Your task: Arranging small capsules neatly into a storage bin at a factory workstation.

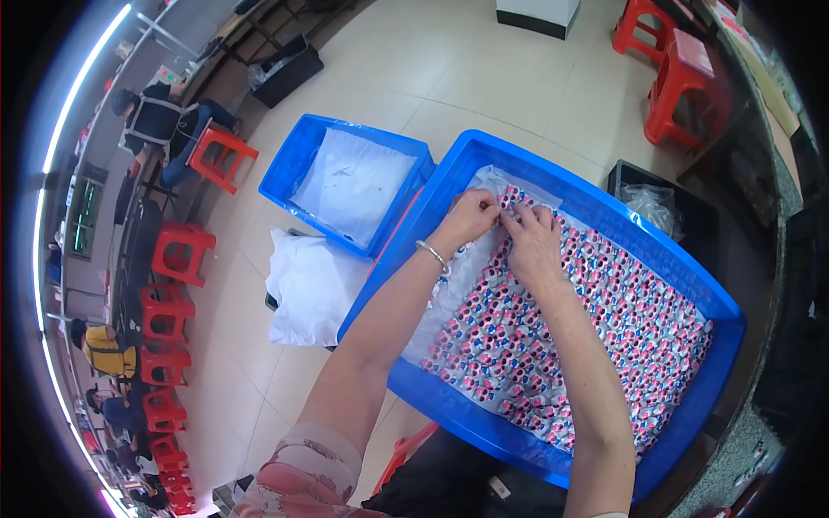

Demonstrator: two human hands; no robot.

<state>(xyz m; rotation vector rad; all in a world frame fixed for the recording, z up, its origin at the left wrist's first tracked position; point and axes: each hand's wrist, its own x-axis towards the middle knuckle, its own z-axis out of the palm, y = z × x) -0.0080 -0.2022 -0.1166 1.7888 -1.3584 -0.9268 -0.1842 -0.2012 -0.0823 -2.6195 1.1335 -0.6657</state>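
Note:
A large blue plastic tub [485, 429] in front of me holds rows of small pink, white and blue figures [488, 332], packed close together on a white sheet [449, 298]. At the tub's far left corner, my left hand [469, 217] has its fingertips pinched together; whatever lies between them is too small or hidden to make out. A bangle circles that wrist. Just right of it, my right hand [533, 249] rests palm down over the figures with its fingers apart, the tips touching the ones by the left hand.
A smaller blue tub [289, 138] lined with white sheet stands left, beside a white bag [311, 289]. Beyond the large tub sits a black crate [618, 177] with clear plastic. Red stools [226, 155] line the left, where several people sit at benches; more red stools [686, 95] stand far right.

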